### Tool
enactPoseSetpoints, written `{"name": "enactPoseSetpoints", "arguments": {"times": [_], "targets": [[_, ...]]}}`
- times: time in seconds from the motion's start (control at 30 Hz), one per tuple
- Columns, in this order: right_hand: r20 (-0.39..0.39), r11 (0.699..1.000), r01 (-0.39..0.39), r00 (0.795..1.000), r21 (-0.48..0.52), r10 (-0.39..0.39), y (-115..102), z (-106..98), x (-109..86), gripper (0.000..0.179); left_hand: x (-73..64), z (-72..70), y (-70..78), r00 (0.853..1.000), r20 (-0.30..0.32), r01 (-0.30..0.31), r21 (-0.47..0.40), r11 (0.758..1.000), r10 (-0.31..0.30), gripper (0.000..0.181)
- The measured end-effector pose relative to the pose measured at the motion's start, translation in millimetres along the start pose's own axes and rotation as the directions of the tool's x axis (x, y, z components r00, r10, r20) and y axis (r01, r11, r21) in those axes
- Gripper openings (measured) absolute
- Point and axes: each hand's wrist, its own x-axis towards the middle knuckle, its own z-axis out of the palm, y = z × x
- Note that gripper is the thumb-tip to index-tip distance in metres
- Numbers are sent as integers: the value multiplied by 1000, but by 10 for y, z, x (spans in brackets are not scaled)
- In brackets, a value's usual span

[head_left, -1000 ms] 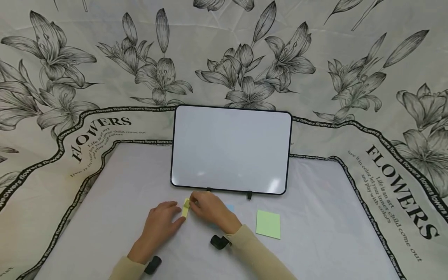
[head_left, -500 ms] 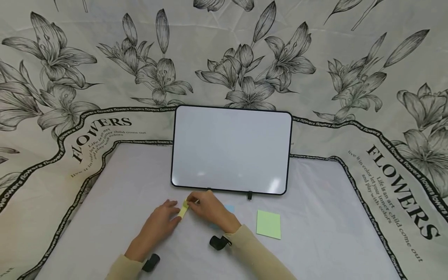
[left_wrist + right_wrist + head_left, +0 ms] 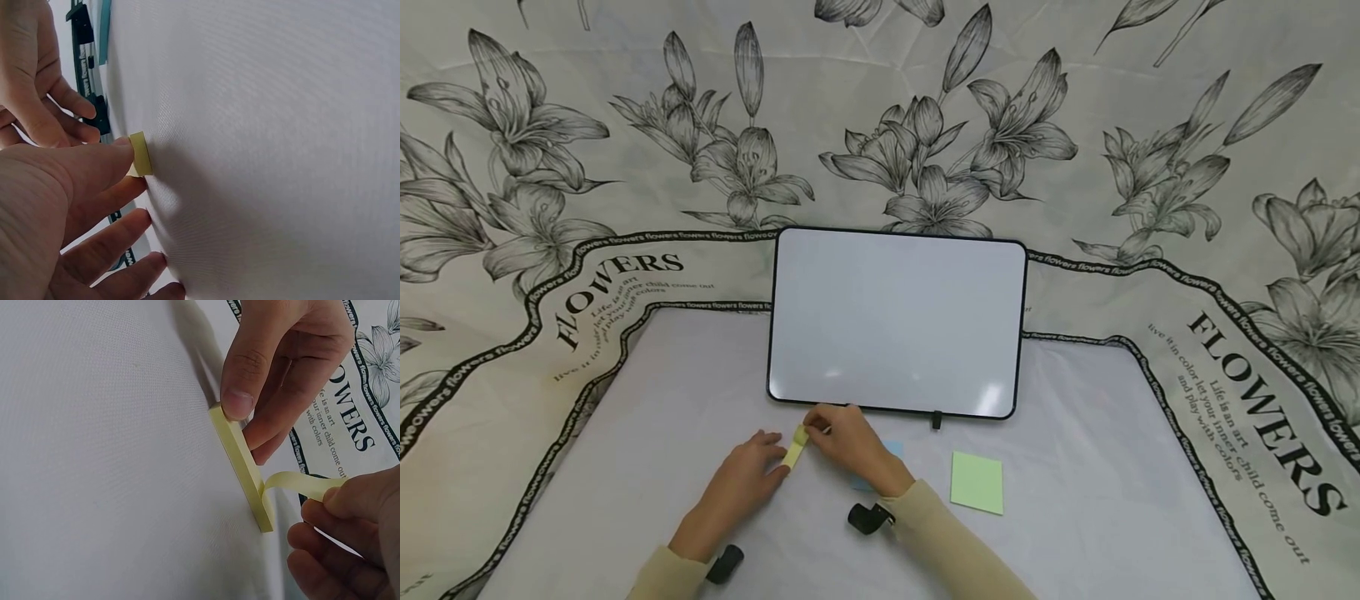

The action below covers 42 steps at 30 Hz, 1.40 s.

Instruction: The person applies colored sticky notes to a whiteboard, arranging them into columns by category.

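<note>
On a white cloth-covered worktop [image 3: 647, 433], at lower left of the head frame, the left hand [image 3: 741, 475] is seen with thumb and forefinger pinched on the near end of a narrow yellow sticky-note pad [image 3: 794, 449]. The pad is found just below the centre of the frame; it is probably held there so that it cannot slide. From its far end a top strip [image 3: 297, 483] is curled away, and this is pinched by the right hand [image 3: 846, 442], apparently so that the sheet can be separated without the pad following. Beneath the right wrist a blue sticky note [image 3: 892, 448] is partly covered. Above, at centre, a whiteboard [image 3: 895, 321] is propped up on small black feet, seemingly to be faced. At lower right a light-green sticky-note pad [image 3: 977, 483] is laid flat, apart from both hands.
</note>
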Motion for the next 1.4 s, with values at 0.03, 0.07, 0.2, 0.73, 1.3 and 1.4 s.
{"name": "enactPoseSetpoints", "arguments": {"times": [0.03, 0.07, 0.2, 0.73, 1.3, 1.4], "targets": [[-4, 1000, -9, 1000, -6, 9, 3, 4, 1, 7, 0, -1, 0, 1000, 1, 3, -1, 1000, -3, 24], [-6, 1000, -20, 1000, -10, 20, 6, 6, 4, 7, -1, -3, 0, 1000, 1, 4, -2, 1000, -4, 23], [-14, 999, -47, 999, -26, 47, 22, 10, 9, 8, 0, -13, 12, 1000, -3, 5, -3, 1000, -5, 22], [-59, 1000, -21, 998, -10, 20, 65, -51, 70, 8, -19, 16, 43, 999, 4, 53, -2, 999, -53, 19], [-71, 999, -37, 997, -23, 35, 124, -126, 118, 9, 15, -16, 62, 997, 41, 59, 30, 998, -61, 22], [-73, 998, -40, 997, -40, 37, 131, -140, 132, 9, 13, -14, 63, 997, 41, 58, 31, 998, -59, 23]]}}
